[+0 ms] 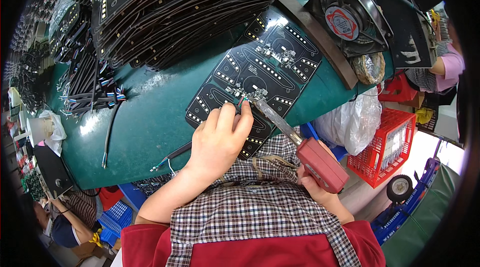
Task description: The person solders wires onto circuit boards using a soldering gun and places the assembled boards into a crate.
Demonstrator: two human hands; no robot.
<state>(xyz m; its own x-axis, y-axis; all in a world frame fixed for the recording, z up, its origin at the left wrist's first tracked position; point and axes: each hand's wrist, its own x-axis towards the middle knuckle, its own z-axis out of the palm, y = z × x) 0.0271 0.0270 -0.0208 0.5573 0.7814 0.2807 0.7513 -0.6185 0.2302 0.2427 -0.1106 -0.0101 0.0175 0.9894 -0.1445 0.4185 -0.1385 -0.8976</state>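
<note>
Pinching a thin bundle of coloured wires (242,101) between thumb and fingertips, the left hand (219,139) rests on 1 flat black printed circuit panel with white outlines (260,69), which lies on the dark green worktable (150,112) near its front edge. The right hand (312,184) is closed around the red grip of 1 soldering gun with a long silver barrel (300,144), whose tip meets the wire ends at a small cluster of components on the panel. The hand itself is mostly hidden under the grip.

1 fanned stack of many matching black panels (190,12) fills the far side of the table, too many to count. To the left lie bundles of black cables with coloured ends (97,98), and 1 loose black cable (111,132) trails toward the near edge. Between the stack, the cables and the single panel there is a bare stretch of green surface.

At the right end of the table stands 1 black square fan with a red and white hub (342,22), behind a dark strip.

Below the table edge, 1 red plastic crate (387,144) holds flat packs, 1 translucent plastic bag (357,122) sits beside it, and 1 blue crate (117,214) sits at the lower left.
</note>
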